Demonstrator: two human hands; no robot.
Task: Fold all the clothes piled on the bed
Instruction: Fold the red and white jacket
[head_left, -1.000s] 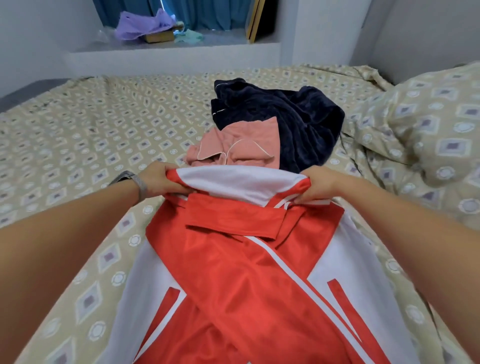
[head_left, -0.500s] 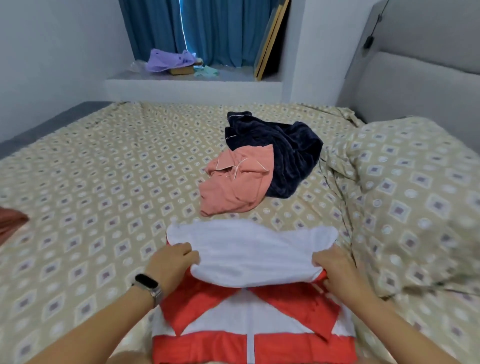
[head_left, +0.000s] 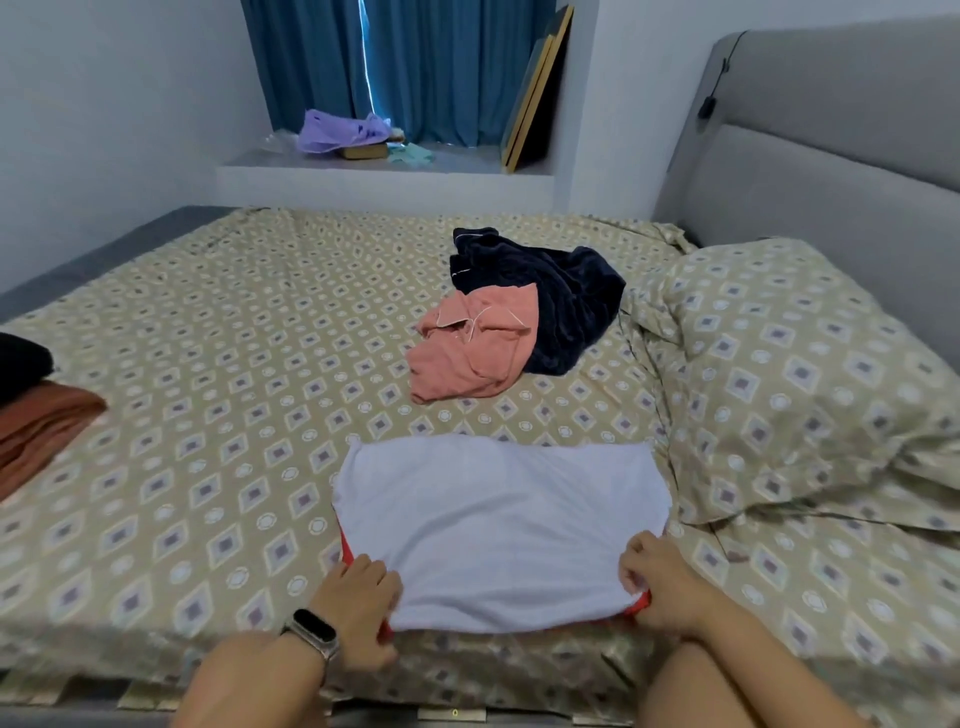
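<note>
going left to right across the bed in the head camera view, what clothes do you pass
Folded rust-orange clothes at the left edge → white and red garment gripped by both hands → crumpled pink garment → dark navy garment.

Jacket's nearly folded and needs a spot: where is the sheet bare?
Bare sheet spans the stretch between the folded stack, the jacket and the unfolded pile. The right side is crowded by the pillow next to jacket and pile.
</note>
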